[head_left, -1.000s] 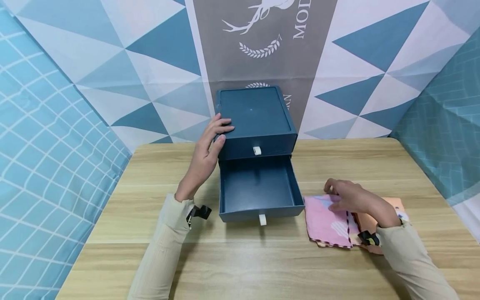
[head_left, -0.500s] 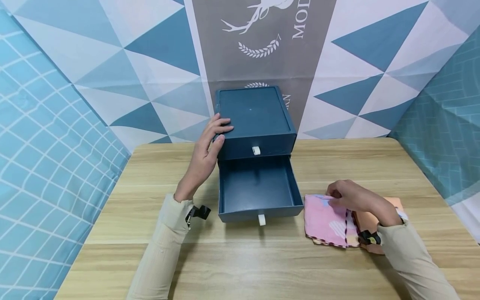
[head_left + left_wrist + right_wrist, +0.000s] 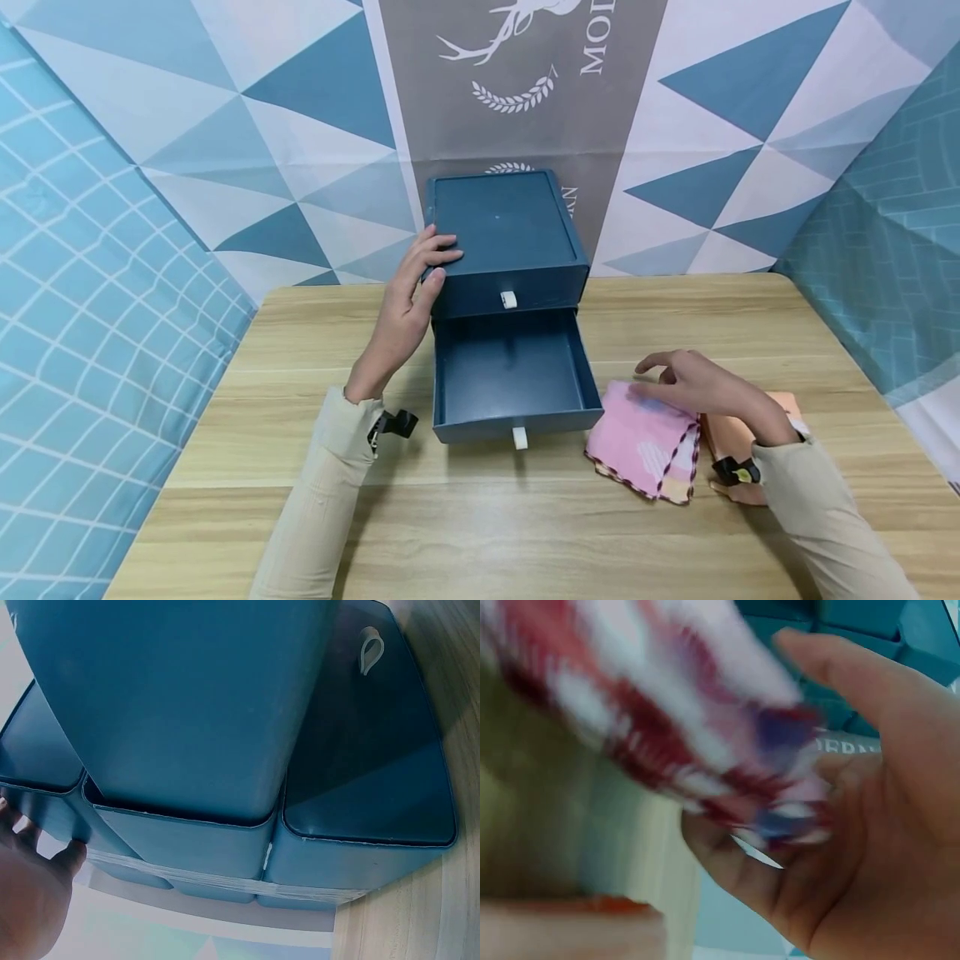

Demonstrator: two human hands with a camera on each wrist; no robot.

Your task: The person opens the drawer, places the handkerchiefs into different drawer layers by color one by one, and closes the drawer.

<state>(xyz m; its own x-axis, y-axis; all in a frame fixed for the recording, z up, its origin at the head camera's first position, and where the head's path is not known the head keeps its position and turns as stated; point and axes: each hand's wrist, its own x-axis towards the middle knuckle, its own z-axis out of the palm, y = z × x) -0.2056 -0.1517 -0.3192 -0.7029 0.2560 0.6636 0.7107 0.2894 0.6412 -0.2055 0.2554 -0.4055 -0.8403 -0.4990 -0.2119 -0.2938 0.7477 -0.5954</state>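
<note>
A dark blue drawer unit [image 3: 501,218] stands at the back of the table. My left hand [image 3: 405,310] rests against its upper left edge, fingers extended over the top. Below the shut top drawer, an empty drawer [image 3: 480,429] is pulled out; the left wrist view shows another shut drawer [image 3: 367,750] beneath it. To the right, my right hand [image 3: 701,385] holds a folded pink handkerchief [image 3: 633,446] by its far edge, thumb on top. In the right wrist view the handkerchief's red-and-white checked edge [image 3: 652,742] lies between thumb and fingers, blurred.
An orange folded cloth [image 3: 731,437] lies partly under the right wrist. White pull tabs [image 3: 520,437] stick out from the drawer fronts. A patterned cloth backdrop [image 3: 322,167] rises behind the wooden table [image 3: 480,533].
My right hand has taken hold of the pink handkerchief and shifted it left toward the open drawer, turning it slightly and baring more of the orange cloth. The left hand stays put.
</note>
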